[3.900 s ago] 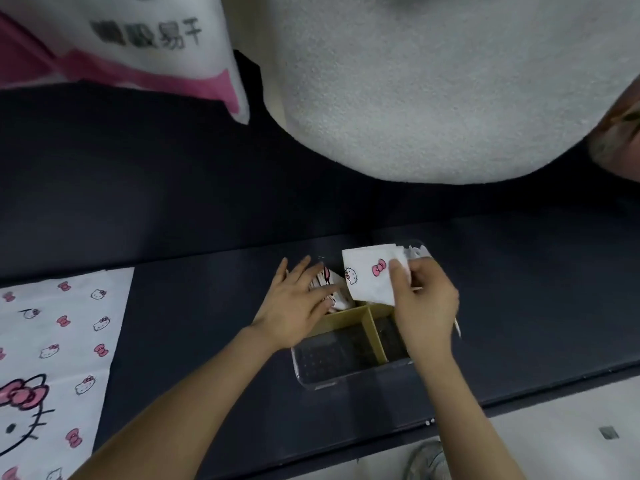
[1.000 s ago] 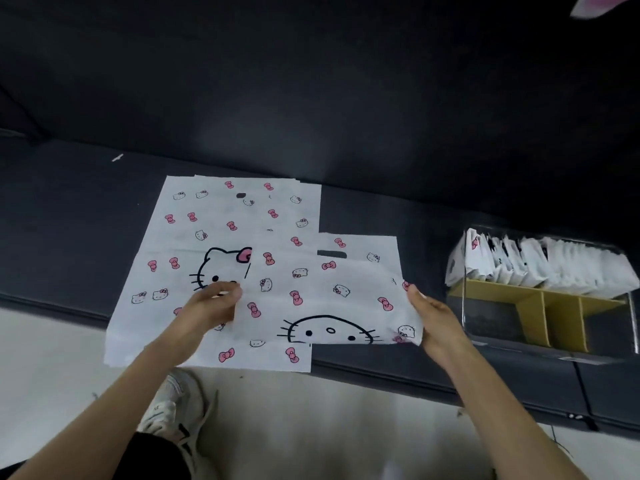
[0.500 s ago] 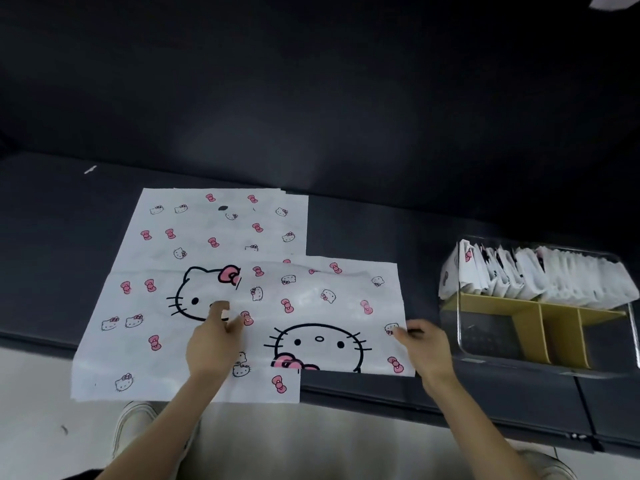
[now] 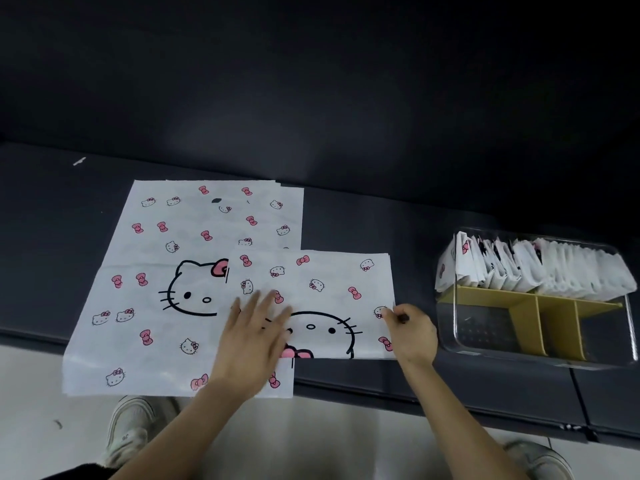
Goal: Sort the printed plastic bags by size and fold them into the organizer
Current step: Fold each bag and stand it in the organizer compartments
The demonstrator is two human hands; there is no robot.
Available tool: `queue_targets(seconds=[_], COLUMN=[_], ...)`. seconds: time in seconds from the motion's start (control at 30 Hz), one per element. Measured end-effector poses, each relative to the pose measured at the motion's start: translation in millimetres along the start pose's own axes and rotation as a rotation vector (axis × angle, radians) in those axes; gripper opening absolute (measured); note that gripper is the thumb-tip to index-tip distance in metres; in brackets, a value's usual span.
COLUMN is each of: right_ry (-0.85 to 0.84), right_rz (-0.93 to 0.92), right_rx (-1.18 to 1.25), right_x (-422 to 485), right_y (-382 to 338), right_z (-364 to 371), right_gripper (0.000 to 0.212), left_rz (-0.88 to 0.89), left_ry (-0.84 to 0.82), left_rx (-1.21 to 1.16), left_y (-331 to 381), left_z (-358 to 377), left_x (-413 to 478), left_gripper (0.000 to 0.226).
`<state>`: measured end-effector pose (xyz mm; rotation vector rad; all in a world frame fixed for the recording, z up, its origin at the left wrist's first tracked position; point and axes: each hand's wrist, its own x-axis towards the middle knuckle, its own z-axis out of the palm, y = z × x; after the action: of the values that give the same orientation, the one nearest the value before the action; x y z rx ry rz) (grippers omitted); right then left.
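Observation:
A large white bag (image 4: 166, 271) printed with cat faces and pink bows lies flat on the dark bench, its near edge hanging over the front. A smaller printed bag (image 4: 332, 282) lies folded in half over its right part. My left hand (image 4: 254, 337) presses flat on the smaller bag's left side with fingers spread. My right hand (image 4: 410, 332) pinches that bag's right edge. To the right stands a clear organizer (image 4: 533, 337) with yellow dividers, and several folded bags (image 4: 530, 268) stand in its back row.
The dark padded bench (image 4: 433, 230) runs across the view with a dark backrest behind it. Its front edge drops to a pale floor, where my shoes (image 4: 130, 427) show. A small white scrap (image 4: 79, 161) lies at the far left.
The smaller bag, lifted between both hands a second ago, now lies folded flat on the large bag. My left hand moved right onto it and spread flat; my right hand kept the right edge.

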<state>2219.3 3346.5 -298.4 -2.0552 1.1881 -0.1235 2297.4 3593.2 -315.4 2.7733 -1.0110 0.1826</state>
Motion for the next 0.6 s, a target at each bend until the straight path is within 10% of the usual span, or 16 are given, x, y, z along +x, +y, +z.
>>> queue_targets(seconds=[0.6], right_ry=[0.128], right_rz=[-0.045], right_rx=[-0.267], right_x=[-7.6], right_y=[-11.0], right_z=[-4.4], right_gripper=[0.022], left_rz=[-0.048], left_ry=[-0.261], left_rx=[0.012], left_y=[3.5], left_z=[17.4], left_x=[-7.8], left_gripper=[0.066])
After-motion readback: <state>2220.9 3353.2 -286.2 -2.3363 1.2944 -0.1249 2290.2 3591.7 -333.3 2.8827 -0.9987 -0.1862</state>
